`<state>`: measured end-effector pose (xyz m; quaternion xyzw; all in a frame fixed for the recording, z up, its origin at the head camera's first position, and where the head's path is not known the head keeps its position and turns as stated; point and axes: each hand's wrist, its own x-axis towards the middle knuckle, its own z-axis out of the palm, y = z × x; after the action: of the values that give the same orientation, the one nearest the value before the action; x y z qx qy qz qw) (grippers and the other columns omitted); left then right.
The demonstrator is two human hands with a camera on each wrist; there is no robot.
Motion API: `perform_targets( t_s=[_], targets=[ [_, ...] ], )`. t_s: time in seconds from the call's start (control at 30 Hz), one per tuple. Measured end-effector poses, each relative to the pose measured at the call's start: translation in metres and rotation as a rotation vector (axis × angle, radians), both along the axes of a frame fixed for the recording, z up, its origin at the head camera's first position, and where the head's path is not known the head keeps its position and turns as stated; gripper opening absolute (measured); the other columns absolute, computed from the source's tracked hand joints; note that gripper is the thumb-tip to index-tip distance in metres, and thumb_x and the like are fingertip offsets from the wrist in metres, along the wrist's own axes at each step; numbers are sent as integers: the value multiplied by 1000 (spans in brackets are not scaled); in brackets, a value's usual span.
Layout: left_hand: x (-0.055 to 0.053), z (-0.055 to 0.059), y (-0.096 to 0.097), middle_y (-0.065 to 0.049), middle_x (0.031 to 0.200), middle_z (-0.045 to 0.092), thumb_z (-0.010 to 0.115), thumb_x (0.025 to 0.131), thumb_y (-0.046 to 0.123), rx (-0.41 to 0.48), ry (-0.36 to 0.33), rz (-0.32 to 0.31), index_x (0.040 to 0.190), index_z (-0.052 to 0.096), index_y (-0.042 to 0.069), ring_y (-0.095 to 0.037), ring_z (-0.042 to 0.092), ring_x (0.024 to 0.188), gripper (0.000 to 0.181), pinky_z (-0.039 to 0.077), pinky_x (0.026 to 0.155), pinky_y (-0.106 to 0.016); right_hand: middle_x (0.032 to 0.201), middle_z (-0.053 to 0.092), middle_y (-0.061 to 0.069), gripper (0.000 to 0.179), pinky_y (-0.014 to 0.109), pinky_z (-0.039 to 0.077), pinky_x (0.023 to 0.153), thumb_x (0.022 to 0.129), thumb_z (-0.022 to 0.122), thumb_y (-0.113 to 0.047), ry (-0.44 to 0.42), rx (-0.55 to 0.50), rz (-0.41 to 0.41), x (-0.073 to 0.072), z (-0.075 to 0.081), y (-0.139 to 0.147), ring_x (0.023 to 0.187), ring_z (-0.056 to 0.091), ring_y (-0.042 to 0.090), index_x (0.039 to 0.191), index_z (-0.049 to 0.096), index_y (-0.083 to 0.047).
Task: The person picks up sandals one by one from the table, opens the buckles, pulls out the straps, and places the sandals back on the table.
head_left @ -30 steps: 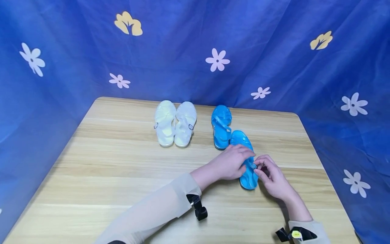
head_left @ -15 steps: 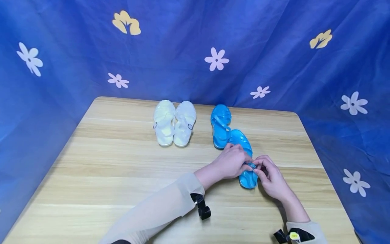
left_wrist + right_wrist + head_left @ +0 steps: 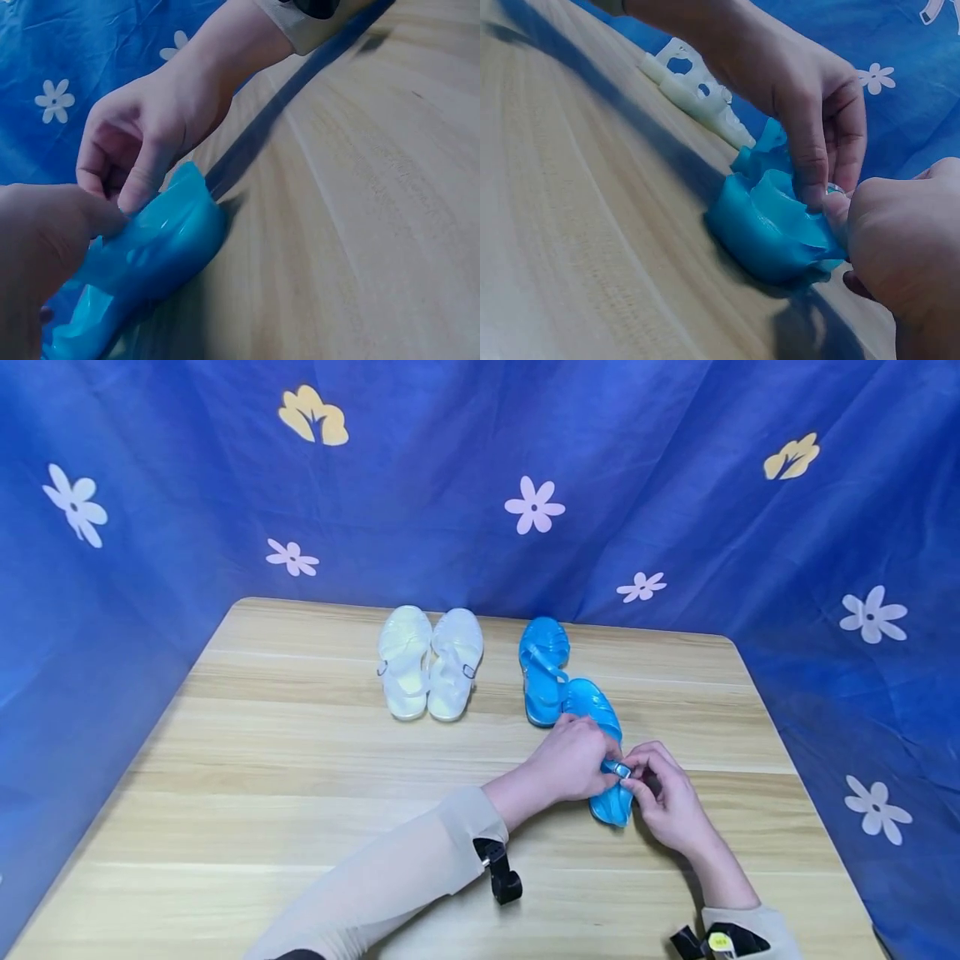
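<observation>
A translucent blue sandal [image 3: 591,700] lies on the table, toe pointing away, with both hands at its strap. My left hand [image 3: 572,760] reaches across it from the left and pinches the strap beside the metal buckle [image 3: 619,770]. From the right, my right hand [image 3: 670,797] pinches the strap at the buckle between thumb and fingertips. In the right wrist view the thumbs and fingers of both hands meet over the blue sandal [image 3: 761,225], hiding most of the buckle. The left wrist view shows its heel end [image 3: 180,225] below the fingers.
Another blue sandal [image 3: 543,677] stands just behind and left, against the worked one's toe. A pair of whitish sandals [image 3: 406,664] sits side by side farther left. The wooden table [image 3: 262,760] ends at a blue flowered curtain [image 3: 442,468].
My left hand has shifted slightly right and moved its fingers onto the strap by the buckle. The buckle now shows between both hands; my right hand keeps its place at the strap.
</observation>
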<state>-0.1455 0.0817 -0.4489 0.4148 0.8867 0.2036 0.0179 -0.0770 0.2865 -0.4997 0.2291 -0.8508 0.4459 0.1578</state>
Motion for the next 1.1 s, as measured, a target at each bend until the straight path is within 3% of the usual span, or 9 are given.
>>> perform_targets(
  t_s=[0.17, 0.33, 0.43, 0.57, 0.67, 0.77, 1.0, 1.1],
  targets=[
    [1, -6, 2, 16, 98, 74, 79, 97, 41, -64, 64, -64, 120, 81, 28, -8, 63, 101, 27, 44, 98, -39, 109, 64, 6, 31, 19, 49, 82, 88, 73, 20, -11, 7, 22, 1, 0, 3, 94, 61, 18, 110, 72, -2],
    [-1, -8, -2, 14, 111, 77, 73, 101, 44, -59, 47, -91, 128, 79, 27, -8, 66, 109, 32, 46, 99, -35, 107, 69, 11, 28, 16, 52, 90, 88, 74, 20, -51, -26, 11, 1, 3, 5, 100, 66, 23, 108, 76, 1],
    [-2, -9, -3, 15, 109, 77, 75, 100, 43, 1, 15, -88, 121, 82, 26, -6, 68, 105, 28, 48, 98, -32, 102, 71, 10, 26, 17, 54, 83, 87, 77, 18, -66, -31, -24, 1, 4, 8, 93, 67, 23, 104, 77, -1],
    [-4, -13, -3, 16, 102, 78, 81, 96, 40, 93, -26, -55, 114, 84, 25, -2, 68, 97, 24, 50, 93, -27, 92, 68, -2, 11, 20, 51, 64, 95, 79, 0, -148, 59, -114, 4, 9, 11, 77, 62, 15, 98, 76, -11],
    [-4, -15, -3, 15, 104, 78, 83, 94, 38, 117, -43, -33, 116, 84, 24, -4, 69, 101, 26, 50, 94, -27, 87, 65, -5, 4, 24, 48, 58, 101, 75, -13, -244, 121, -158, 8, 14, 12, 70, 57, 13, 97, 75, -12],
    [-4, -15, -2, 15, 108, 78, 83, 94, 37, 108, -53, -28, 118, 83, 24, -7, 68, 108, 27, 50, 98, -29, 86, 65, -4, 4, 26, 48, 57, 102, 73, -13, -300, 139, -170, 10, 18, 11, 70, 57, 14, 99, 74, -11],
    [-4, -14, -1, 16, 100, 75, 84, 94, 34, 89, -65, -23, 113, 84, 24, -7, 61, 100, 22, 49, 95, -29, 81, 67, 1, 5, 24, 48, 54, 97, 79, -8, -351, 36, -183, 8, 25, 4, 67, 57, 15, 97, 75, -4],
    [-4, -14, -2, 16, 101, 74, 84, 94, 35, 76, -49, -28, 112, 84, 25, -9, 56, 108, 20, 43, 102, -35, 80, 68, 4, 6, 23, 47, 52, 97, 79, -7, -388, -20, -186, 7, 29, 2, 65, 57, 14, 97, 76, -1]
  ],
)
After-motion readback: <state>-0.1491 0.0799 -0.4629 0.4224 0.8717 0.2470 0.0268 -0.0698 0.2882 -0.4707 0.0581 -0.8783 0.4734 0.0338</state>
